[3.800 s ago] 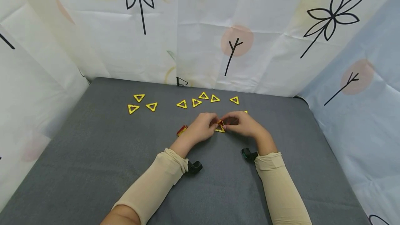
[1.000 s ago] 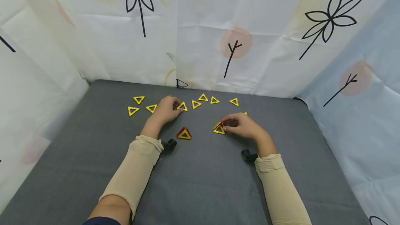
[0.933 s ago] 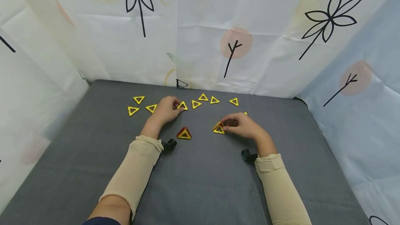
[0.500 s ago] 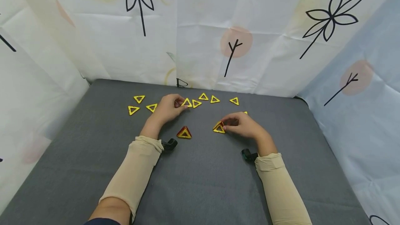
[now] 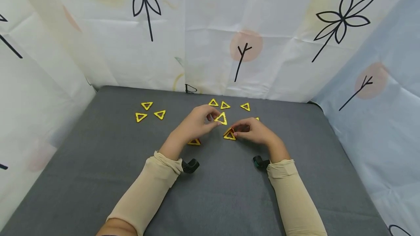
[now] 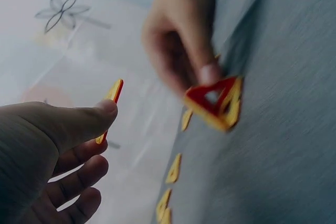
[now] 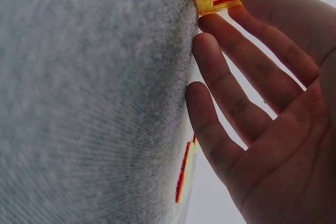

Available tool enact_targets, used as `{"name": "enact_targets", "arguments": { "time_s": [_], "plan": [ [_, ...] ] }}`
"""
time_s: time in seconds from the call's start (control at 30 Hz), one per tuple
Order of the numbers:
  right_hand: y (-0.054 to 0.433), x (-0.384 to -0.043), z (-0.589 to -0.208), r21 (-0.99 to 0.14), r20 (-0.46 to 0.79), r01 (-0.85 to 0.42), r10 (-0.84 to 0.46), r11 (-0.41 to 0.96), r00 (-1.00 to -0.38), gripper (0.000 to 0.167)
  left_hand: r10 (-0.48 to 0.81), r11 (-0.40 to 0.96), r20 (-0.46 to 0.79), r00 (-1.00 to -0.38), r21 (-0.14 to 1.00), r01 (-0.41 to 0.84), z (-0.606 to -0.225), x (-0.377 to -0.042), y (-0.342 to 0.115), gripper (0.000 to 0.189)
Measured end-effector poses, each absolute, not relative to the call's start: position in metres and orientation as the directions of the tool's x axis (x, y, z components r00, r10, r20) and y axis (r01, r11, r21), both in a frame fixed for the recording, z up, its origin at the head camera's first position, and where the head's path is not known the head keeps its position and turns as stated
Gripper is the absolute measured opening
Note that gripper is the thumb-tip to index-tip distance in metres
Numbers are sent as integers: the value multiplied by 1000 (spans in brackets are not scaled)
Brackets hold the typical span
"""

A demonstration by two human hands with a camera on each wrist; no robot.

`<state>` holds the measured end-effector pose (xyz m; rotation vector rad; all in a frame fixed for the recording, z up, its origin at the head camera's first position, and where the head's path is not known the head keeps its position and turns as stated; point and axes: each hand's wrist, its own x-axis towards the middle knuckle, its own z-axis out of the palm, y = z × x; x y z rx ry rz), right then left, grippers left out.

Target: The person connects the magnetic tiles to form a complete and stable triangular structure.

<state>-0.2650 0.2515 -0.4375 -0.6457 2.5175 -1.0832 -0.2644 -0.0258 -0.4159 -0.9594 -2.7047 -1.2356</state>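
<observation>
The left hand (image 5: 198,121) pinches one yellow triangle (image 5: 224,118) with a red edge between thumb and forefinger, its other fingers loosely bent beneath. Just beside that grip, a little nearer the person and to its right, the right hand (image 5: 256,130) pinches a red-and-yellow triangular structure (image 5: 229,138) by its side, thumb against it, the remaining fingers extended and apart; the structure appears to stand on the grey cloth (image 5: 216,199). The triangle and the structure are near each other but do not touch. Under the left hand, on the person's side, a second structure (image 5: 194,144) shows only in part. Just beyond the left grip lie two loose triangles (image 5: 225,108), with a single triangle (image 5: 249,107) farther right, and one more tile (image 5: 257,118) mostly hidden behind the right hand. Well off to the left of both grips, three triangles (image 5: 159,111) lie in a cluster. Behind each hand comes a black wrist device (image 5: 191,166), then a beige sleeve (image 5: 151,185). Farthest out, beyond the cloth, hangs a white printed backdrop (image 5: 210,10).
</observation>
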Motion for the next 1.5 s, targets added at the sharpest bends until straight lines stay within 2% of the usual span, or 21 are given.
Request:
{"name": "enact_targets", "arguments": {
  "time_s": [0.2, 0.3, 0.63, 1.0, 1.23, 1.5],
  "plan": [
    [254, -265, -441, -738, -112, -287, -531, 611, -840, 33, 612, 473, 282, -738, 618, 628, -431, -253, -5, 24],
    [255, -265, -443, -733, -110, -295, -535, 613, -838, 33, 626, 474, 285, -726, 600, 644, -438, -249, 1, 22],
    [256, -265, -443, -750, -116, -282, -539, 599, -835, 35, 606, 567, 203, -769, 568, 597, -449, -244, 10, 24],
    [257, -267, -442, -754, -127, -275, -543, 597, -830, 37, 611, 570, 214, -762, 549, 611, -458, -247, 12, 27],
    [255, -267, -440, -757, -133, -272, -547, 594, -826, 40, 595, 565, 244, -766, 550, 615, -461, -248, 13, 21],
    [253, -268, -443, -735, -134, -266, -519, 623, -844, 40, 569, 571, 224, -791, 585, 576, -464, -250, 15, 12]
  ]
}}
